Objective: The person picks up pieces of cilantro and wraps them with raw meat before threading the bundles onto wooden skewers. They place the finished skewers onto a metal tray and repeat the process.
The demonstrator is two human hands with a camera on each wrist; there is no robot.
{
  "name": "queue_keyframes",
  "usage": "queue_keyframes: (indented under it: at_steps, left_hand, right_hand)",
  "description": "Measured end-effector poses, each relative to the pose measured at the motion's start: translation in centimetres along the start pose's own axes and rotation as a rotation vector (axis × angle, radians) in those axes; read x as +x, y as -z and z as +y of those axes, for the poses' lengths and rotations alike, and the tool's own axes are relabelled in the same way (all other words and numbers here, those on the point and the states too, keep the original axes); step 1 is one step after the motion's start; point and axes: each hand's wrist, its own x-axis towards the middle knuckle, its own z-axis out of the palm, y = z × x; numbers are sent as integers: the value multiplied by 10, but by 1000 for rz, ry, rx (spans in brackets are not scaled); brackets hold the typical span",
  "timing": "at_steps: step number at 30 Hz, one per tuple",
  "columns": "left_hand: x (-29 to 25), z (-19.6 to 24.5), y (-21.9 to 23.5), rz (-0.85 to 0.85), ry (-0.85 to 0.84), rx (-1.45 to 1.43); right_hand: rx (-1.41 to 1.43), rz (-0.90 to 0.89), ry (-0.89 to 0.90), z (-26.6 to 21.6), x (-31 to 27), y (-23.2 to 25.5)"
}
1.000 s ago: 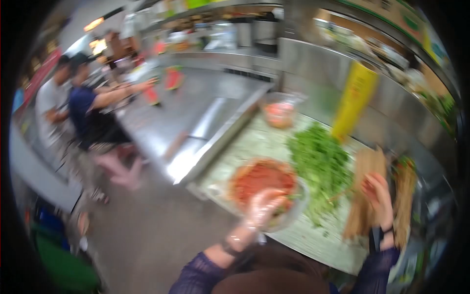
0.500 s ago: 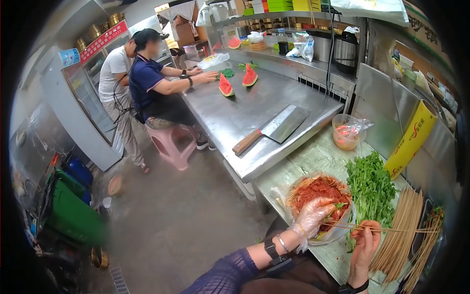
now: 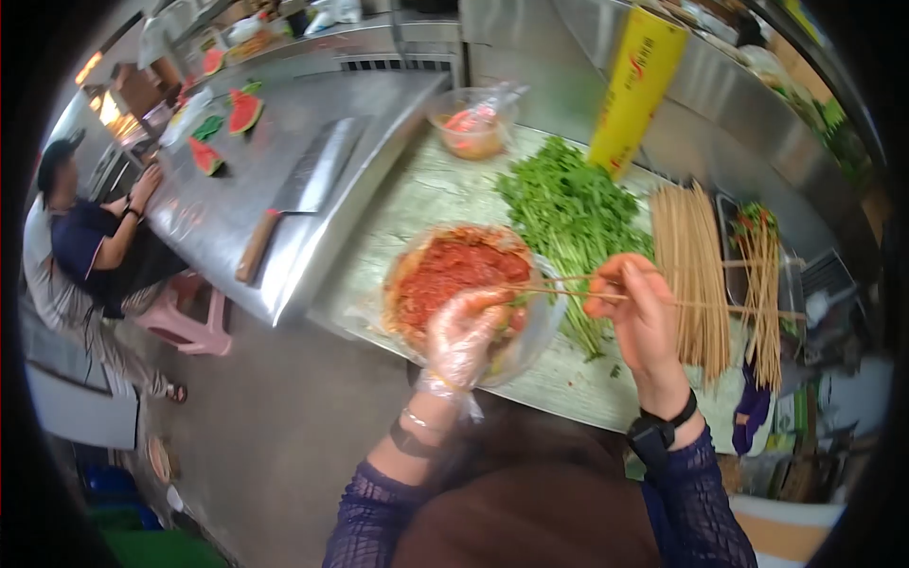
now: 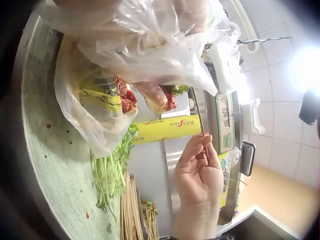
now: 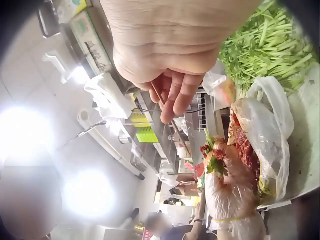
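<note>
My left hand (image 3: 459, 341), in a clear plastic glove, is over a bag-lined bowl of red-coated strips (image 3: 464, 270). It pinches a small red-coated bundle with green leaves (image 5: 216, 165), seen best in the right wrist view. My bare right hand (image 3: 649, 317) grips thin wooden skewers (image 4: 197, 111) between thumb and fingers. Their tips reach across to the bundle in the gloved fingers. How far they enter it, I cannot tell. In the left wrist view the glove and clear bag (image 4: 100, 130) cover much of the bowl.
Beyond the bowl lie leafy green stems (image 3: 568, 208), beside loose skewers (image 3: 686, 284) and a tray of loaded skewers (image 3: 762, 284). A yellow tube (image 3: 639, 90) and a plastic tub (image 3: 469, 128) stand behind. On the steel table are a cleaver (image 3: 322, 166) and watermelon wedges (image 3: 244, 112).
My view has swung left, back, then right. The right hand went from beside the loose skewers to holding skewers at the left hand. The gloved hand stays over the bowl.
</note>
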Motion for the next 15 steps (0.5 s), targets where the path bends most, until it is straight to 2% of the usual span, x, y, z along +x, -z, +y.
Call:
queue_keyframes:
  at_steps: [1, 3, 5, 9, 15]
  left_hand:
    - [-3, 3, -5, 54, 0, -22]
    - [-4, -4, -3, 31, -179, 59]
    - [-2, -15, 2, 16, -272, 150]
    - [0, -16, 4, -10, -224, 164]
    - [1, -19, 4, -22, -283, 215]
  right_hand:
    - [17, -28, -13, 2, 4, 2]
    - [38, -62, -28, 8, 7, 6]
    - [46, -62, -32, 13, 8, 9]
    - [45, -52, -36, 11, 6, 17]
    - [14, -64, -63, 8, 7, 24]
